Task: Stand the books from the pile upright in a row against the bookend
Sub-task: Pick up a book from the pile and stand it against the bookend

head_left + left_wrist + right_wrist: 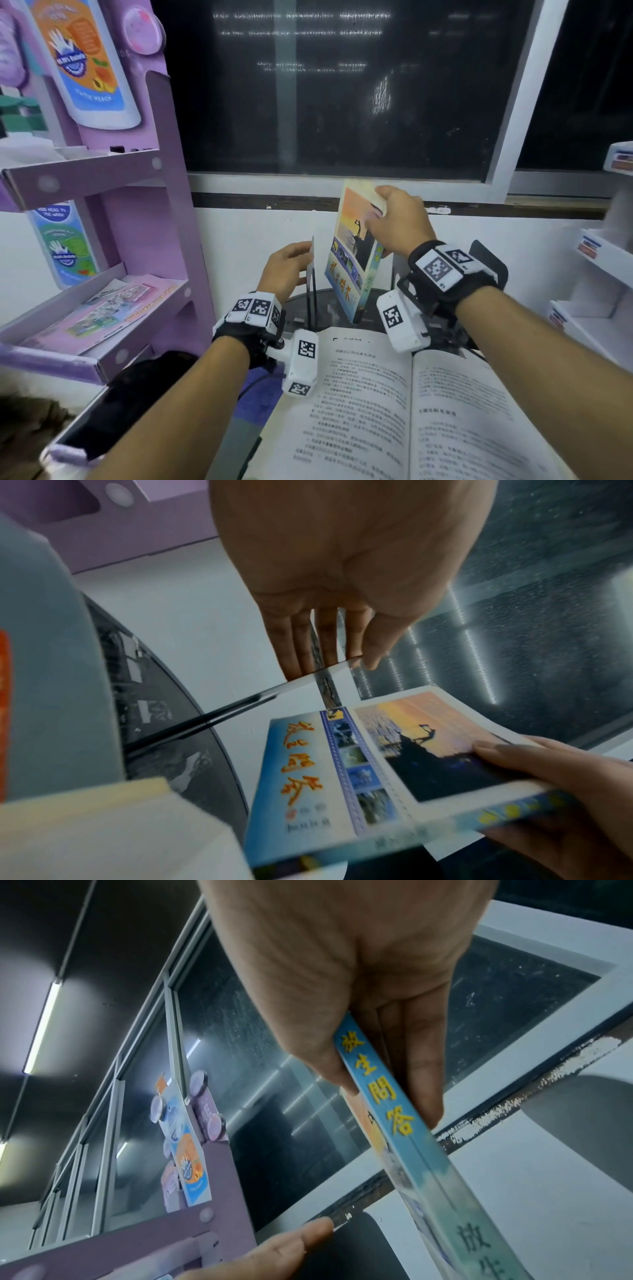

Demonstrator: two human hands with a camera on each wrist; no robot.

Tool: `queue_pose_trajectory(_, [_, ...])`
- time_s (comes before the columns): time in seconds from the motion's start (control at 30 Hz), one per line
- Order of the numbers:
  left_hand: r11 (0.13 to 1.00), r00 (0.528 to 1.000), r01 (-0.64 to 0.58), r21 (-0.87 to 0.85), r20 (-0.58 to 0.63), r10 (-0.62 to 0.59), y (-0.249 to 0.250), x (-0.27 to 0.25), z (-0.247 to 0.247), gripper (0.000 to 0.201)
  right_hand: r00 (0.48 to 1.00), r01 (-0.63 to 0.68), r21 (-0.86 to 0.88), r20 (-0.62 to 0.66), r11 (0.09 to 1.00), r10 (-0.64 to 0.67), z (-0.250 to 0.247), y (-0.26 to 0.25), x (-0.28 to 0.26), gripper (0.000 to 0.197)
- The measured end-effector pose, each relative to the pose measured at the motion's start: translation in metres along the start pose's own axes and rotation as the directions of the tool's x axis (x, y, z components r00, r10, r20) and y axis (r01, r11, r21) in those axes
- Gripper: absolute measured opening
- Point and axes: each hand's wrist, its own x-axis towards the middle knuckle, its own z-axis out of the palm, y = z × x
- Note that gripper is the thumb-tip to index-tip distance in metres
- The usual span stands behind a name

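The paperback book (352,253) with the sunset cover is up off the pile, standing nearly upright with a lean, its lower corner down at the dark round table (329,301), just beside the thin bookend (311,274). The right hand (397,219) has it by the top edge, and the grip is a pinch: thumb on the cover face, fingers (421,1074) down the far side, the blue spine with yellow lettering running between them in the right wrist view. Over to the left hand (287,265), and its grip is flat, fingers (298,642) straight and together, laid against the bookend's upright plate, which shows as a thin edge in the left wrist view. A gap shows between book and bookend, so they're apart. Closer in, a thick open book (394,404) lies flat with its printed pages up, below both wrists. Out to the left stands a purple cardboard display rack (144,212); its lower tray (102,356) holds a flat pink booklet (102,315), and the upper shelf (85,174) carries something pale that's too blurred to name. On the right edge are white shelf trays (603,260) with small red and blue labels; what they hold can't be made out. Behind it all, a dark window (342,85).
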Motion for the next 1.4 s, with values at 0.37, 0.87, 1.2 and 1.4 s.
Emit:
queue_pose_trajectory(0.37, [0.993, 0.999, 0.01, -0.119, 0.034, -0.006, -0.019, 0.003, -0.01, 0.028, 0.993, 0.011, -0.059, 0.118, 0.998, -0.004, 0.059, 0.007, 0.005, 0.033])
queue_pose_trajectory(0.87, [0.993, 0.982, -0.002, -0.119, 0.185, 0.024, -0.025, 0.008, -0.025, 0.038, 0.897, 0.131, -0.004, 0.427, 0.991, -0.117, 0.076, -0.008, 0.001, 0.028])
queue_pose_trajectory(1.2, [0.993, 0.974, -0.003, -0.115, 0.226, 0.029, -0.024, 0.007, -0.033, 0.038, 0.756, -0.215, 0.32, 0.652, 0.923, -0.05, 0.074, -0.011, 0.0, 0.073])
queue_pose_trajectory(1.4, [0.992, 0.98, 0.003, -0.126, 0.197, 0.022, -0.028, 0.006, -0.036, 0.04, 0.745, -0.266, 0.379, 0.664, 0.886, -0.06, 0.07, -0.014, -0.004, 0.06])
